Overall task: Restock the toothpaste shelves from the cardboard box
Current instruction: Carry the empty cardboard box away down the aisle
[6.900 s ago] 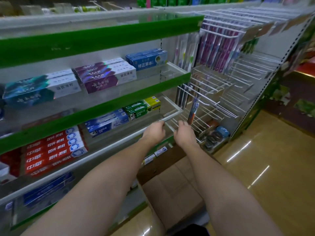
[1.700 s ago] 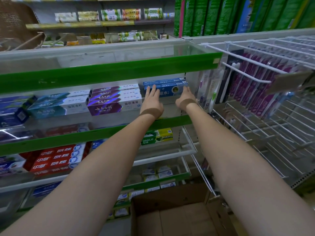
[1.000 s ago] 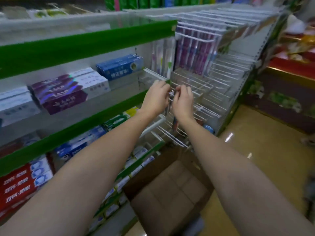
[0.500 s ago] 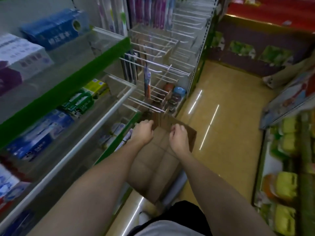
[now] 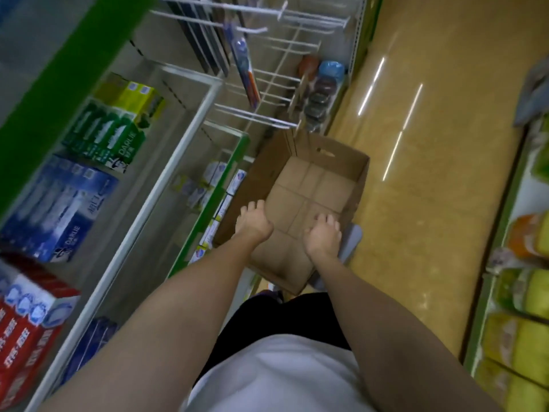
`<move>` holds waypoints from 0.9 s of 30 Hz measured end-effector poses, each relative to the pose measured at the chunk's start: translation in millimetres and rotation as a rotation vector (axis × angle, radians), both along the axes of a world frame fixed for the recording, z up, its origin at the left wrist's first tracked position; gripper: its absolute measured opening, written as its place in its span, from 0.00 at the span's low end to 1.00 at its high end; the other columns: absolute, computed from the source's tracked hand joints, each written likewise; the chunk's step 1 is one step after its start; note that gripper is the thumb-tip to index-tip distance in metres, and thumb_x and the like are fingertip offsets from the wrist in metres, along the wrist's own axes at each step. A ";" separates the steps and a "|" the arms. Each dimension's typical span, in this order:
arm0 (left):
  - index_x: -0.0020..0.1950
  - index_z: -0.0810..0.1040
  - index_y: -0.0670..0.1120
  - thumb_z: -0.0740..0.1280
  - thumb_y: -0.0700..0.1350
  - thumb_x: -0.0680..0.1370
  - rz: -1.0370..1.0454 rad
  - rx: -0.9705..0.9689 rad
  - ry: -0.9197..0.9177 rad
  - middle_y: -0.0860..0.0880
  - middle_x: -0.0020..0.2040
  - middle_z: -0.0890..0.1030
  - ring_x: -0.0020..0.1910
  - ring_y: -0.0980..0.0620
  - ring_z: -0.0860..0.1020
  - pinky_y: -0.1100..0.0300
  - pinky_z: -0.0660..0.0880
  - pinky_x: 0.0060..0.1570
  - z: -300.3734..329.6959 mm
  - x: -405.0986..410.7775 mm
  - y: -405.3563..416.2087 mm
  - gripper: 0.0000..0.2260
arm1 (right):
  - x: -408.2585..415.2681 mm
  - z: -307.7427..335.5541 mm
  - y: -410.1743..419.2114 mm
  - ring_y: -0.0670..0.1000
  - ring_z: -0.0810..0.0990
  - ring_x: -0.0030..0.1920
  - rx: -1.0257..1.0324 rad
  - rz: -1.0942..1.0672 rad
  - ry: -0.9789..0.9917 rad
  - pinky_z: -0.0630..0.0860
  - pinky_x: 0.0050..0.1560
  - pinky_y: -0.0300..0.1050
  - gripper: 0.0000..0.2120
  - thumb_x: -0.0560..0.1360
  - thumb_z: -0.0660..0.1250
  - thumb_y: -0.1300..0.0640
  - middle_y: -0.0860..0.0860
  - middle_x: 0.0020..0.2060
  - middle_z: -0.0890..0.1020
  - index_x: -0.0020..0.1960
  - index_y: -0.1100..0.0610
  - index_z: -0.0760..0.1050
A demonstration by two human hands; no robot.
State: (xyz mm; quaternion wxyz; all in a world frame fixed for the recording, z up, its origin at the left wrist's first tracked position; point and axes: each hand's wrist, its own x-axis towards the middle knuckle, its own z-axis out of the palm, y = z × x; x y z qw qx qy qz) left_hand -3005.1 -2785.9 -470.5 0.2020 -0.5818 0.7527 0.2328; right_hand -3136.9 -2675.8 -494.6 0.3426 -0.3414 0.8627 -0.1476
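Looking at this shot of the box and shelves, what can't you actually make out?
- Cardboard box: near end, head view, hidden by the left hand and right hand.
- Red toothpaste boxes: blurred, cut by the left edge.
- Bottom-shelf boxes: too small and blurred to read.

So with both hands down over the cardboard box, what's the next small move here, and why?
Probably to take hold of the cardboard box by its side walls and lift it away. Its bare bottom shows, with no toothpaste in sight, so nothing seems left to shelve. The left hand hangs at the left wall and the right hand near the right wall, both holding nothing.
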 end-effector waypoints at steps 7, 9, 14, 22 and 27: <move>0.79 0.56 0.45 0.64 0.50 0.79 -0.054 0.077 -0.017 0.38 0.80 0.51 0.78 0.37 0.53 0.45 0.60 0.73 -30.7 8.7 -16.2 0.31 | 26.9 -11.4 16.9 0.63 0.55 0.77 0.238 -0.167 -0.028 0.56 0.76 0.57 0.28 0.80 0.64 0.48 0.58 0.77 0.58 0.76 0.57 0.63; 0.79 0.56 0.45 0.65 0.50 0.79 -0.051 0.093 -0.016 0.36 0.81 0.48 0.79 0.37 0.51 0.45 0.59 0.74 -38.1 13.2 -21.8 0.32 | 38.3 -14.6 17.5 0.64 0.52 0.77 0.297 -0.211 -0.091 0.54 0.77 0.59 0.32 0.79 0.66 0.45 0.58 0.79 0.52 0.77 0.57 0.60; 0.80 0.55 0.46 0.64 0.48 0.79 -0.051 0.098 -0.028 0.37 0.81 0.48 0.79 0.37 0.49 0.46 0.56 0.76 -58.8 31.6 -39.5 0.31 | 72.0 -33.1 17.9 0.65 0.48 0.79 0.353 -0.281 -0.184 0.53 0.78 0.58 0.37 0.78 0.68 0.46 0.58 0.80 0.47 0.79 0.58 0.56; 0.74 0.62 0.44 0.63 0.50 0.81 -0.002 0.129 -0.030 0.36 0.79 0.54 0.77 0.35 0.55 0.41 0.59 0.74 -80.9 73.0 -55.8 0.23 | 101.9 -49.0 9.0 0.66 0.40 0.80 0.400 -0.285 -0.110 0.47 0.79 0.61 0.35 0.77 0.66 0.47 0.56 0.81 0.53 0.79 0.54 0.58; 0.71 0.64 0.46 0.67 0.42 0.77 0.029 0.105 0.068 0.37 0.78 0.55 0.75 0.33 0.58 0.41 0.64 0.71 -81.3 77.5 -55.7 0.24 | 109.3 -57.1 7.2 0.66 0.42 0.80 0.367 -0.313 -0.041 0.48 0.78 0.63 0.33 0.75 0.66 0.46 0.55 0.79 0.58 0.77 0.54 0.61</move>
